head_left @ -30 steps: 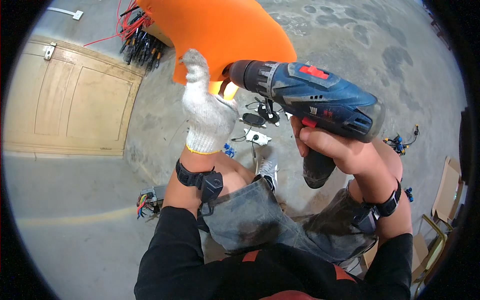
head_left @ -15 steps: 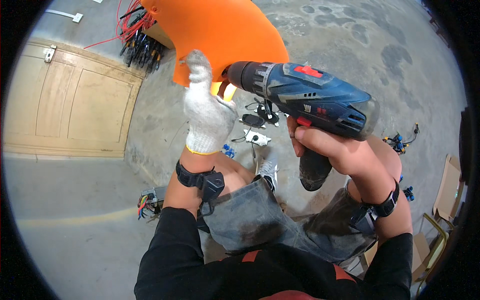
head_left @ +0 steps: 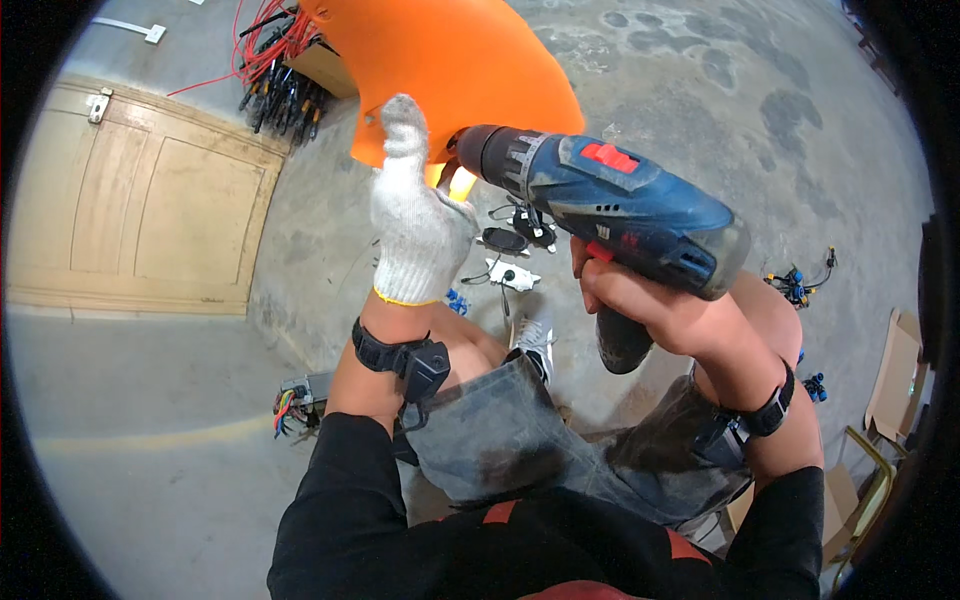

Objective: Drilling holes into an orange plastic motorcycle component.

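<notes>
A curved, smooth orange plastic panel (head_left: 460, 70) stands up in front of me at the top of the view. My left hand (head_left: 415, 225), in a white knit glove with a yellow cuff edge, grips its lower edge. The thumb lies up along the panel's near face, while the other fingers are mostly hidden. In my bare right hand (head_left: 650, 305) is a blue and black cordless drill (head_left: 630, 200) with red switches. A finger is at its trigger. The drill points left, its black chuck against the panel's lower edge beside my gloved hand; the tip is hidden there.
Black and white parts with cables (head_left: 513, 274) lie on the concrete floor beyond my shoe. A pale wooden door panel (head_left: 150, 190) is at left, near red wires (head_left: 285, 40) and black cable bundles. Blue connectors (head_left: 795, 285) and cardboard (head_left: 893, 375) lie at right.
The drill has tilted a little, its rear end sinking slightly. The orange panel and my gloved left hand have shifted slightly to the right.
</notes>
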